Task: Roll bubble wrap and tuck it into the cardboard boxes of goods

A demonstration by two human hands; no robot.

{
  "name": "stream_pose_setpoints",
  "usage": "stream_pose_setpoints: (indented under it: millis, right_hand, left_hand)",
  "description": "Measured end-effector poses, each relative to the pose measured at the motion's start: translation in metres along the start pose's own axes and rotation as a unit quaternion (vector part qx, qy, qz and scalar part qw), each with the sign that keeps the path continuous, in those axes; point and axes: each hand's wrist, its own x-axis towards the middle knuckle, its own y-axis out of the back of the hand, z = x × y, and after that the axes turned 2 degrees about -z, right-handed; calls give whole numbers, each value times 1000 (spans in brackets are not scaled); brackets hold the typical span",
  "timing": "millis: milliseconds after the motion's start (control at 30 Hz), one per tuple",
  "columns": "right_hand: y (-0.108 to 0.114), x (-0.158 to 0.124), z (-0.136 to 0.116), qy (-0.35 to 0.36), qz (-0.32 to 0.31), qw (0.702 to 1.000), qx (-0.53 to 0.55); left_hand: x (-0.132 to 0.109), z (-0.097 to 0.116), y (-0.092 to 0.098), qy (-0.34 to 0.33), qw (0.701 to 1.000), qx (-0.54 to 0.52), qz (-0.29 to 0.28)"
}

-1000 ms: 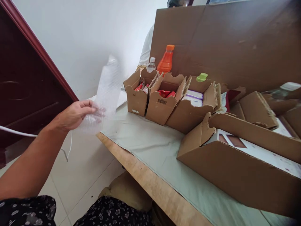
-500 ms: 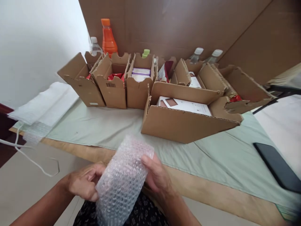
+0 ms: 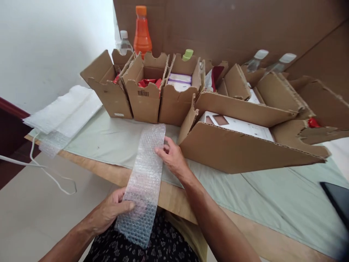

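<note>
A long strip of clear bubble wrap (image 3: 147, 167) stretches from above my lap up onto the cloth-covered table. My left hand (image 3: 113, 209) grips its lower left edge, thumb on top and the fingers hidden beneath. Higher up, my right hand (image 3: 170, 154) holds the right edge between thumb and fingers. A pinkish patch shows through the lower half of the wrap; whether that is fingers or something inside, I cannot tell. The far end lies on the green cloth (image 3: 117, 138), in front of the cardboard boxes.
Several open cardboard boxes (image 3: 141, 105) line the table's back; a larger one (image 3: 231, 156) stands in front, holding a white box (image 3: 240, 127). More bubble wrap (image 3: 68, 109) lies at left, above a hanging white cable (image 3: 51, 182). Bottles, one orange (image 3: 142, 34), stand behind. A black phone (image 3: 338, 200) lies right.
The bubble wrap is now laid out longer, its far end on the table. My right hand has moved up along its edge, and my left hand now grips the lower left edge. The view has shifted.
</note>
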Motion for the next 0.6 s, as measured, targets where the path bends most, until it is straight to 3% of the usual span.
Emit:
stream_pose_setpoints:
  millis: [133,300,367,500,600]
  right_hand:
    - [19,-59,7,40,41,982,-182]
    - [31,-141,22,237,17,877,-419]
    - [25,-158,27,276,5,854,-442]
    - [2,-165,17,341,-40,843,-414]
    - [-16,-156,4,384,-73,855,-340]
  left_hand:
    - [3,6,-4,45,995,-68,62]
    - [3,25,-3,85,984,-135,77]
    - [3,30,-7,89,983,-144,69]
    - [6,33,-18,70,983,-154,66]
    - [2,33,-20,50,986,-150,47]
